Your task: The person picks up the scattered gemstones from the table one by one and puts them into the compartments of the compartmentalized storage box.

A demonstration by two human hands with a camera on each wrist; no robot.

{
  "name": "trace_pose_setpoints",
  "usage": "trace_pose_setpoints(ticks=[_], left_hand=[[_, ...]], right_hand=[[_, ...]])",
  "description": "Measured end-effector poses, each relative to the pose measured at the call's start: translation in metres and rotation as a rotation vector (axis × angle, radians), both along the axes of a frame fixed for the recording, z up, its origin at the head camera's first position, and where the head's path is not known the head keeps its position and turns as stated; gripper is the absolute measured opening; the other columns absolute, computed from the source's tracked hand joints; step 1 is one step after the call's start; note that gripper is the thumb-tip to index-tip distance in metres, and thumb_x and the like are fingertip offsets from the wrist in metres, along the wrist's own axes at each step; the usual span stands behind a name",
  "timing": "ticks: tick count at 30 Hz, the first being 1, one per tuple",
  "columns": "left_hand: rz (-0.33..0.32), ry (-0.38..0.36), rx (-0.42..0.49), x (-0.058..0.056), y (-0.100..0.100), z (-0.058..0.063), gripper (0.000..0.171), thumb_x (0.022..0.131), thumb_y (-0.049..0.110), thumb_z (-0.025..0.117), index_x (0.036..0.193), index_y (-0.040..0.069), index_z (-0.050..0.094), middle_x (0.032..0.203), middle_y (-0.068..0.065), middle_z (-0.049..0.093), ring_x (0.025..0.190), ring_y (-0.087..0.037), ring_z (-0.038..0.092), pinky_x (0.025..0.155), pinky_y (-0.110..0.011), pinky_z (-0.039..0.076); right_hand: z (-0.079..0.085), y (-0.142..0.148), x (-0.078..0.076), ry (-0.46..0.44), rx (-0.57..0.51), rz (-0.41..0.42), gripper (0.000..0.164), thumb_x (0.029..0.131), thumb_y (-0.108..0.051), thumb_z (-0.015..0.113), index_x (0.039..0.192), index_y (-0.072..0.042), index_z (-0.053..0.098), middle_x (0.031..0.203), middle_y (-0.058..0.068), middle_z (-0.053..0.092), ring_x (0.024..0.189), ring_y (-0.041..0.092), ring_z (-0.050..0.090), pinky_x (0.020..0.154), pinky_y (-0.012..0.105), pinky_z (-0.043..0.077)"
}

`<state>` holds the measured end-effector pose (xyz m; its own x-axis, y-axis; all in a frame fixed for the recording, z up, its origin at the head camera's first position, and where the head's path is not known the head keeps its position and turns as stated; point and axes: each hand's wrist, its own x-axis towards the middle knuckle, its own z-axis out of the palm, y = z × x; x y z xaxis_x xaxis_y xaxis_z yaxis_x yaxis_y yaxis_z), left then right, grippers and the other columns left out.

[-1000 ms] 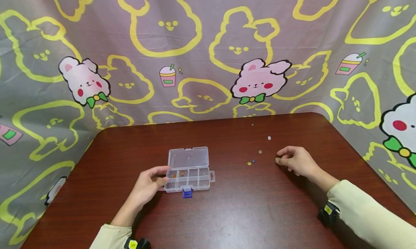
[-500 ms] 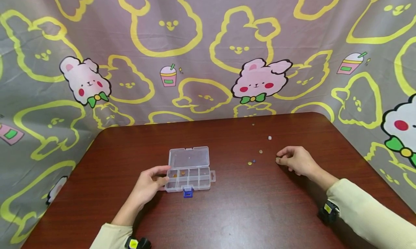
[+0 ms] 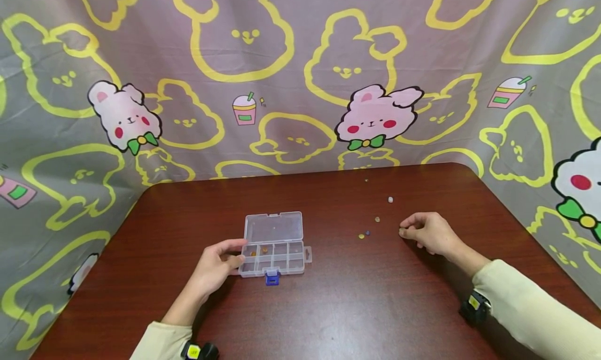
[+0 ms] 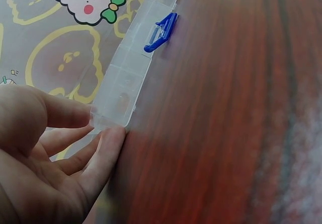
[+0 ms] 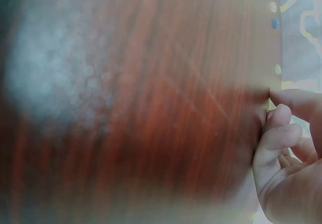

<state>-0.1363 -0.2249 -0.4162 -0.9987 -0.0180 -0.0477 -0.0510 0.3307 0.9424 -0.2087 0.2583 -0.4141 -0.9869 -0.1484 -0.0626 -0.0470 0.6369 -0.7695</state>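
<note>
A clear plastic compartment box (image 3: 296, 271) lies on the table with its lid (image 3: 274, 227) folded back and a blue latch (image 3: 272, 279) hanging at the front. Two back-left compartments hold small orange beads (image 3: 253, 254). My left hand (image 3: 213, 266) grips the box's left end, thumb near the front and fingers behind. In the left wrist view the thumb and fingertips meet the box's end wall (image 4: 108, 116). Right of the box, my right hand (image 3: 432, 234) is down at the tabletop, thumb and index finger pinching a small pale bead, mostly hidden by the fingertips.
Loose on the dark red table (image 3: 328, 308) lie a yellow bead (image 3: 361, 236), a blue bead (image 3: 368, 232), a tan bead (image 3: 377, 219), a white bead (image 3: 391, 199) and a tiny greenish bead (image 3: 367, 180) toward the back. A patterned curtain (image 3: 291, 52) encloses the table's back and sides.
</note>
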Motion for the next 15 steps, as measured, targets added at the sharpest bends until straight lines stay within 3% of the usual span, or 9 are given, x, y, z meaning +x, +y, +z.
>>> trace_pose_setpoints(ticks=[15], left_hand=[[-0.002, 0.003, -0.006, 0.0, 0.0, 0.0004, 0.036, 0.092, -0.007, 0.063, 0.127, -0.006, 0.063, 0.118, -0.024, 0.064, 0.09, -0.028, 0.069, 0.069, -0.036, 0.06]], right_hand=[[0.0004, -0.0002, 0.0006, -0.001, 0.018, 0.0, 0.019, 0.091, -0.017, 0.075, 0.101, -0.002, 0.071, 0.065, 0.004, 0.056, 0.044, 0.015, 0.046, 0.036, 0.028, 0.039]])
